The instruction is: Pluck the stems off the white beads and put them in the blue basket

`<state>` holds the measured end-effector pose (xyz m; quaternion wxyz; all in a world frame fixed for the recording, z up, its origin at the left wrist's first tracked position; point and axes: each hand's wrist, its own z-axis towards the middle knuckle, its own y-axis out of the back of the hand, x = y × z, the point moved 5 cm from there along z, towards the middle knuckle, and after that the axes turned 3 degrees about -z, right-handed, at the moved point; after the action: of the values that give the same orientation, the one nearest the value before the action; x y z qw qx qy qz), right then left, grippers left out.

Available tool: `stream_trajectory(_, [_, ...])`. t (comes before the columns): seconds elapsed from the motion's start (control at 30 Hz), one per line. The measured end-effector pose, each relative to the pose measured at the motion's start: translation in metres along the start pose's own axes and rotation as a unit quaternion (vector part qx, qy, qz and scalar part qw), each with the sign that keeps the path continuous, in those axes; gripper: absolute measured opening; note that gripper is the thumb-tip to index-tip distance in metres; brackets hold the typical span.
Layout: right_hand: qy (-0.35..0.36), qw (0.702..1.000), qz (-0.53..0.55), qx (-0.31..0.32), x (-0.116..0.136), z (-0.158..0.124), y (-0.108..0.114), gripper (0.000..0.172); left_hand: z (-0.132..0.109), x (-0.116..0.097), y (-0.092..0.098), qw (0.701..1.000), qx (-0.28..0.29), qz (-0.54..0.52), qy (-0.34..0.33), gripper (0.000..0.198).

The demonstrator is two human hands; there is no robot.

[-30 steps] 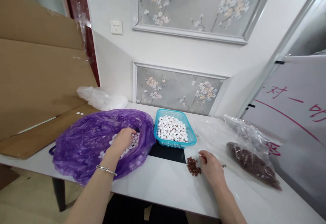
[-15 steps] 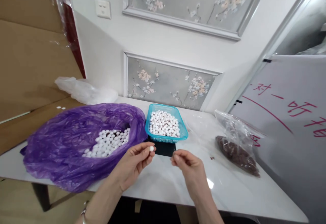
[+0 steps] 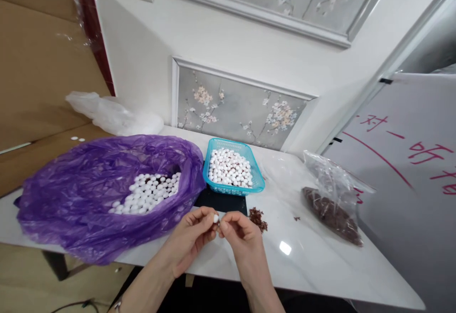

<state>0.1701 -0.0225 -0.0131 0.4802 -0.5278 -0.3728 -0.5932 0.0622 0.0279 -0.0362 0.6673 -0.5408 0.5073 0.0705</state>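
Between the thumb and fingers of my left hand is a small white round piece, like a bead or cap. My right hand is pinched right beside it, fingertips almost meeting the left ones; whatever it pinches is too small to make out. A loose heap of small brown pieces lies on the table just past my right hand. Ahead stands a turquoise basket holding many white pieces with brown bits among them. More white pieces lie in the open purple plastic bag at the left.
A clear bag of brown pieces lies on the right of the white table. Under the basket is a dark flat pad. A translucent bag and cardboard are at the back left. A whiteboard stands right.
My right hand has moved left to meet my left hand at the white piece, uncovering the brown heap. The view has shifted slightly.
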Motion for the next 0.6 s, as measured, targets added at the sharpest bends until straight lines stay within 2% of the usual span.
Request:
stream_trajectory(0.37, [0.025,0.997,-0.066,-0.019,0.0028,-0.0008,0.0008,0.015,0.0003,0.0007,0.0029,1.000,-0.011,0.019,-0.016,0.010])
stream_trajectory(0.6, [0.016,0.998,-0.060,-0.029,0.0004,-0.0012,-0.0009,0.014,-0.0012,-0.0019,0.0018,0.998,-0.040,0.047,-0.019,0.010])
